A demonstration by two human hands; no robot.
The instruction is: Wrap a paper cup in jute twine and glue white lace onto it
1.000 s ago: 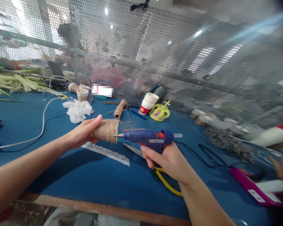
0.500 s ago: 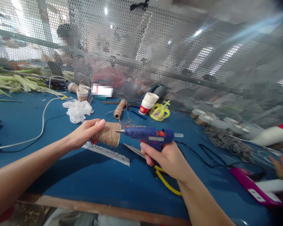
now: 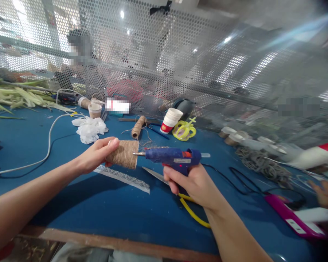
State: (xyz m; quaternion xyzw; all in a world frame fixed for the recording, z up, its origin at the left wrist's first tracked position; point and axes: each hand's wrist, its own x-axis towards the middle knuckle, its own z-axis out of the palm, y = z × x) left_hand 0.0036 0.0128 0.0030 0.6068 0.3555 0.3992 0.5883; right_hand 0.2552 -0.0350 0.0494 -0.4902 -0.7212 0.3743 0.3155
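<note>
The left hand (image 3: 97,154) has its grip closed on a twine-wrapped cup (image 3: 124,154), turned sideways so its rim faces the glue gun (image 3: 173,156). The right hand (image 3: 195,183) has its grip closed around the gun's handle, with the nozzle at that rim.

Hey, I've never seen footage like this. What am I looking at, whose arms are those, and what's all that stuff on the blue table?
There is no machine here. The picture comes from a camera worn on a person's head, looking down at their own two bare hands. The left hand holds a twine-wrapped cup on its side. The right hand grips a blue glue gun, its nozzle at the cup's end. Below is a blue table with a twine spool, stacked paper cups, a white cable and yellow-handled scissors. A perforated screen stands behind it. Another person's hand shows at the right edge.
</note>
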